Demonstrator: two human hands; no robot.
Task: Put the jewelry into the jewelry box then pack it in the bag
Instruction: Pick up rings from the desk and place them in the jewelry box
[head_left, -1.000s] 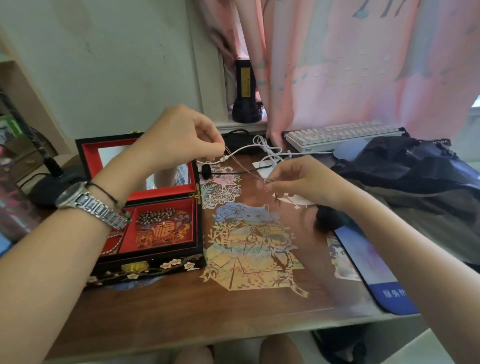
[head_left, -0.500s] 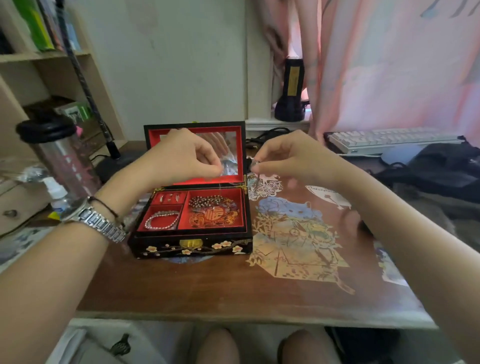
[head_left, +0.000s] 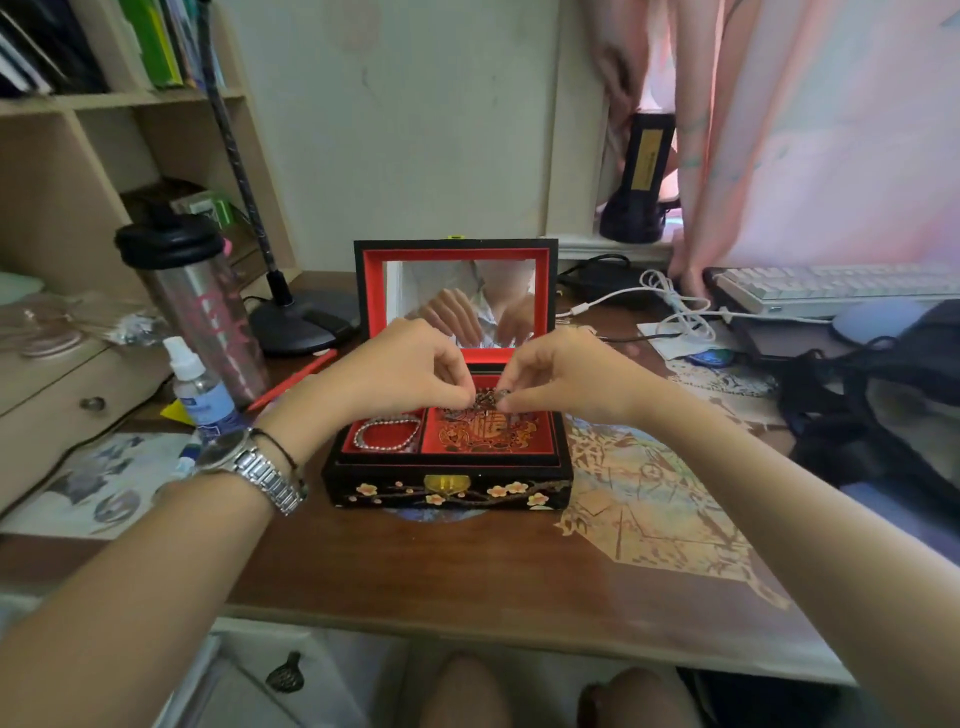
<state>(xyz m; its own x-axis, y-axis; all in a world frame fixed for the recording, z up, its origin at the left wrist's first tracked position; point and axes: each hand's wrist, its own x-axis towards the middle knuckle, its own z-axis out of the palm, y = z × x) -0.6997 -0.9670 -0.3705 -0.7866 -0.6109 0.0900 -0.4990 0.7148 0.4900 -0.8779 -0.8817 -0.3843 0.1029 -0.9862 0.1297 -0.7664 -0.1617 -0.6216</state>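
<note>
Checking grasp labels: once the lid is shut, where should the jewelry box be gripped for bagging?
Probably by its two short ends, a hand coming in from each side. The jewelry box is a low, wide rectangle lying flat on the desk, and its front carries the clasp, best left untouched.

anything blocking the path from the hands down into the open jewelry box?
Nothing visible does. Left hand and right hand pinch a small piece of jewelry right over the jewelry box. The lid stands open, and the large red compartment below is uncovered. A silver bracelet fills the smaller compartment beside it.
</note>
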